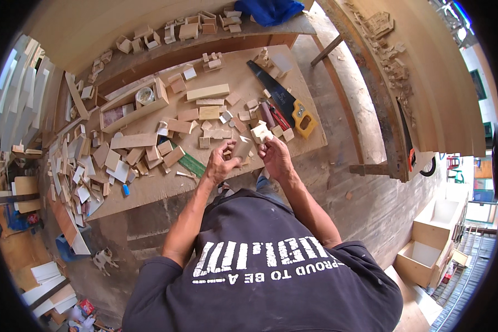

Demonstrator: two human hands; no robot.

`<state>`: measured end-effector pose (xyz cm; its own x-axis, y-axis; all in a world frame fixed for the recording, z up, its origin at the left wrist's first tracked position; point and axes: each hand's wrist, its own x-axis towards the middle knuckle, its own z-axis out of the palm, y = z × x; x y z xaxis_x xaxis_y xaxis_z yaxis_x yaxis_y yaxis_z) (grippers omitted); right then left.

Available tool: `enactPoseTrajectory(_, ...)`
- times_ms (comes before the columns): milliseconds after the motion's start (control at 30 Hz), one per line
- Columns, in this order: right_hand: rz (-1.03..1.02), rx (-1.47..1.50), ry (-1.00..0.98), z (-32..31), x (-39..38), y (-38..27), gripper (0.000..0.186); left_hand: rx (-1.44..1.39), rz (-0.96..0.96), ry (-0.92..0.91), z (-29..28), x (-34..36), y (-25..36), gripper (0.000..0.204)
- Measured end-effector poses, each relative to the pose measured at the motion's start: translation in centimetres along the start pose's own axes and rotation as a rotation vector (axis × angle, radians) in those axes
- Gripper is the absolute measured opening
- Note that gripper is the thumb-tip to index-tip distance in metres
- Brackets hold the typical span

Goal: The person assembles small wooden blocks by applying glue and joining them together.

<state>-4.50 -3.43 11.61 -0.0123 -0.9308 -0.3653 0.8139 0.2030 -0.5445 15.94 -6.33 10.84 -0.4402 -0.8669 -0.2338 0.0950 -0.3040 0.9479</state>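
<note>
A plywood bench (155, 187) is noted as the carrier of the work. Along its left part, up to the near left corner, a heap of offcuts (114, 159) is spread; no sorting by size is evident, so loose storage is presumed.

By the far left edge an open wooden box (136, 117) is set, its walls presumably serving to confine the small goods inside. A handsaw (283, 100) is laid flat along the right edge, the yellow handle turned toward the near right corner, by which it is judged to be placed within easy reach of the right side. A green strip (191, 164) is found close to the near edge, partly overlaid by offcuts.

Both hands are held just above the near edge, right of its middle. By the left hand (220, 161) a flat piece (242, 148) appears to be pinched between thumb and fingers, nearly closed; it is blurred, and its exact hold cannot be confirmed. By the right hand (276, 156) a small pale block (259, 132) is gripped at its lower end by closed fingertips, its upper part being left uncovered, probably for viewing. The two pieces are held near each other, apparently not touching.
</note>
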Motion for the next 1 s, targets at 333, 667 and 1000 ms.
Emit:
enactPoseTrajectory(333,-0.073,-0.012,-0.151,5.7,-1.7,1.7,0.036,-0.072,0.007,0.061,2.1,-2.7,4.8,0.039)
enactPoseTrajectory(667,0.01,0.008,-0.273,6.7,-2.2,3.4,0.051,0.058,0.264,0.247,2.9,-3.1,6.2,0.038)
enactPoseTrajectory(1000,-0.013,0.09,-0.349,7.7,-2.1,2.4,0.056,0.385,0.495,0.226,2.4,-2.8,7.2,0.039)
